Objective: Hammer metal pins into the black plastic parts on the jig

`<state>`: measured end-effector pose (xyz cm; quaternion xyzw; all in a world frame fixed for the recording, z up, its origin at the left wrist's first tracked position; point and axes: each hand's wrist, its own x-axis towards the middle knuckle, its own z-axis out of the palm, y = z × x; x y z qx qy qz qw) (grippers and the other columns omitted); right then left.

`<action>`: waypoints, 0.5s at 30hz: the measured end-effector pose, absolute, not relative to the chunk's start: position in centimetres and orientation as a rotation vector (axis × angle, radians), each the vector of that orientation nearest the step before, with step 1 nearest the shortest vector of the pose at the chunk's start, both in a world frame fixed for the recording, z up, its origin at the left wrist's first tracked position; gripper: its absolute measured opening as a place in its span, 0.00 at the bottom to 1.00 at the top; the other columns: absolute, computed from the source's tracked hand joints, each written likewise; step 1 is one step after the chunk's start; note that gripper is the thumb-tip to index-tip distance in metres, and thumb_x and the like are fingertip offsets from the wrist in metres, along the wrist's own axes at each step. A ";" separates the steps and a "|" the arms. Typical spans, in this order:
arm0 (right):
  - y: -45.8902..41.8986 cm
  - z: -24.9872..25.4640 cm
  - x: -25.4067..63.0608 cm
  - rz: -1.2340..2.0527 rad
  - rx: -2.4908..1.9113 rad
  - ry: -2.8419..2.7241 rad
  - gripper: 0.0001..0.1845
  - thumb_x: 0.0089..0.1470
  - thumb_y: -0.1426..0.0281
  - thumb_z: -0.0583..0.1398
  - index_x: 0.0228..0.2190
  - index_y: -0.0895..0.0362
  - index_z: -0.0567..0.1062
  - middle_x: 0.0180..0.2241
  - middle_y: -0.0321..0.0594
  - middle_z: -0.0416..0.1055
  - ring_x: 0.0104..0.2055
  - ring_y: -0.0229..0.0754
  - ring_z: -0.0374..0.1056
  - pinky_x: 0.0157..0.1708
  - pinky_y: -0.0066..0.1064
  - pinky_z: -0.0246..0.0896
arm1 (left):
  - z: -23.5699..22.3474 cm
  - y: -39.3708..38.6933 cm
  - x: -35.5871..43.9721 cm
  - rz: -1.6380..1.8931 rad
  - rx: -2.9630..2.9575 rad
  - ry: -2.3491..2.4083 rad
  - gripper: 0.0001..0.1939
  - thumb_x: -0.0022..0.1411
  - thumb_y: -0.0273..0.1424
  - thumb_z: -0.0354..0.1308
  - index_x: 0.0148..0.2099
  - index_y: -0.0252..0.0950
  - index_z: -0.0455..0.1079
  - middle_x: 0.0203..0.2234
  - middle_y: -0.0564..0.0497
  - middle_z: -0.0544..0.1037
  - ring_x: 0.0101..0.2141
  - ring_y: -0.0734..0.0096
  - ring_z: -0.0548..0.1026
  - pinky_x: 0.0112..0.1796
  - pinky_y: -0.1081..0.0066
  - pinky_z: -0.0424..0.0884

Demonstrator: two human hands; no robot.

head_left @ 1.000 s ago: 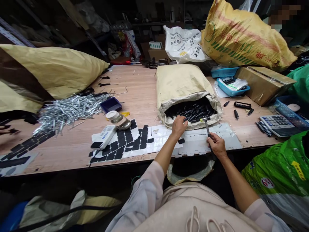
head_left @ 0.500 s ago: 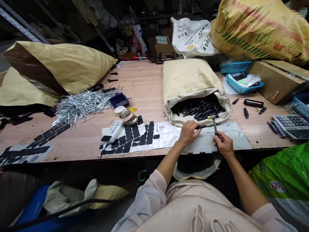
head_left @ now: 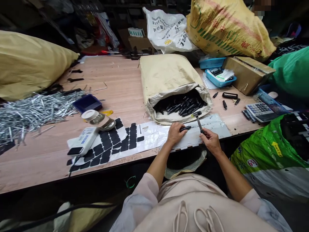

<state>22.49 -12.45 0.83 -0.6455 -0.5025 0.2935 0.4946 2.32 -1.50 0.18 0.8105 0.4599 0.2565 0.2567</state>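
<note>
My left hand [head_left: 175, 133] is closed on a small black plastic part [head_left: 185, 128], held flat on the clear sheet [head_left: 217, 125] at the table's front edge. My right hand [head_left: 210, 140] grips the handle of a small hammer [head_left: 199, 121], whose head stands just above and to the right of the part. Right behind both hands lies an open paper sack [head_left: 169, 80] on its side, with several black parts [head_left: 183, 105] showing in its mouth.
A sheet of black square pads [head_left: 113, 141], a white device [head_left: 83, 141] and a glass jar [head_left: 98, 118] lie to the left. Shiny metal pins [head_left: 31, 112] are heaped at far left. A calculator [head_left: 259, 111], cardboard box [head_left: 248, 74] and blue baskets [head_left: 220, 79] sit at right.
My left hand took a black part out of the sack and brought it down onto the clear sheet. The hammer in my right hand stayed close by.
</note>
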 end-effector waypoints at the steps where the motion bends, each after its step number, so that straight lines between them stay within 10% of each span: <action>1: -13.2 1.1 22.3 0.686 -1.581 -1.255 0.25 0.55 0.59 0.62 0.49 0.60 0.78 0.31 0.41 0.78 0.26 0.40 0.71 0.26 0.29 0.70 | 0.2 -1.5 2.3 0.697 2.197 1.249 0.07 0.61 0.33 0.64 0.42 0.39 0.76 0.37 0.49 0.75 0.43 0.62 0.70 0.46 0.64 0.66; 15: -15.1 2.3 20.8 0.410 -1.666 -1.494 0.19 0.54 0.63 0.60 0.45 0.55 0.82 0.35 0.44 0.81 0.34 0.48 0.77 0.37 0.35 0.75 | 0.3 -1.5 2.5 0.718 2.175 1.282 0.08 0.61 0.33 0.65 0.43 0.39 0.78 0.36 0.50 0.74 0.42 0.63 0.69 0.44 0.64 0.66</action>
